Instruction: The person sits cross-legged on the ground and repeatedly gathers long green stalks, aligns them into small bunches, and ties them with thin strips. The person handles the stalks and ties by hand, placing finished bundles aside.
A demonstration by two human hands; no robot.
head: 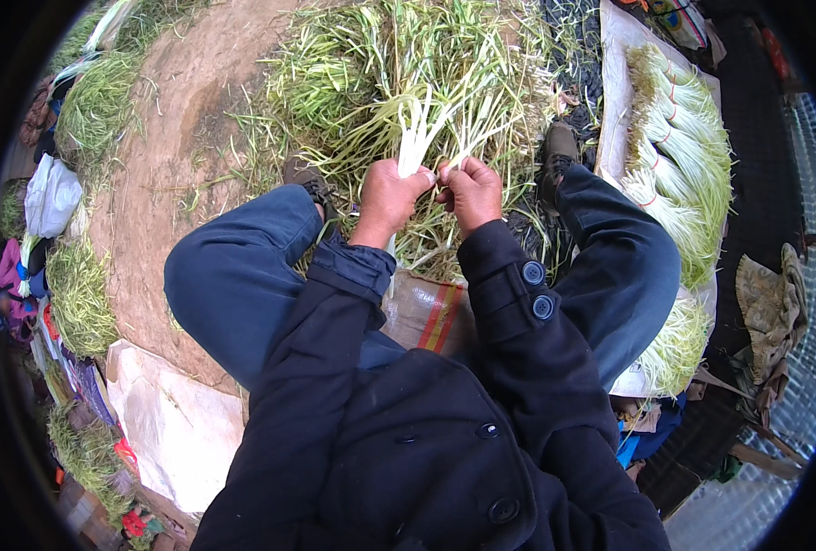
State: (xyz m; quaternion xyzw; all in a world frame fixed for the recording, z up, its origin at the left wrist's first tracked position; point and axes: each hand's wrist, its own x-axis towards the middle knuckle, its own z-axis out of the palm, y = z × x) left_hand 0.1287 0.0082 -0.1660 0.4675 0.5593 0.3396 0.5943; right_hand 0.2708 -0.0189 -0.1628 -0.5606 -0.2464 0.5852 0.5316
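My left hand (393,196) is closed around a small bunch of pale, long-stemmed vegetables (416,134), which look like blanched chives. Their white parts fan upward above the fist, and a few stem ends show below it. Close beside it, my right hand (473,189) pinches some yellowish leaves (473,141) between thumb and fingers. The two thumbs nearly meet. Beneath and beyond both hands lies a broad heap of loose green and yellow stalks (353,82) on the ground, between my shoes.
Bundles of pale stems tied with red bands (669,138) lie on a white sheet (614,89) at the right. Another white sheet (174,427) is on the dirt floor at the left. Further left are grassy piles (81,296) and a white plastic bag (53,196). A woven sack (415,310) lies between my legs.
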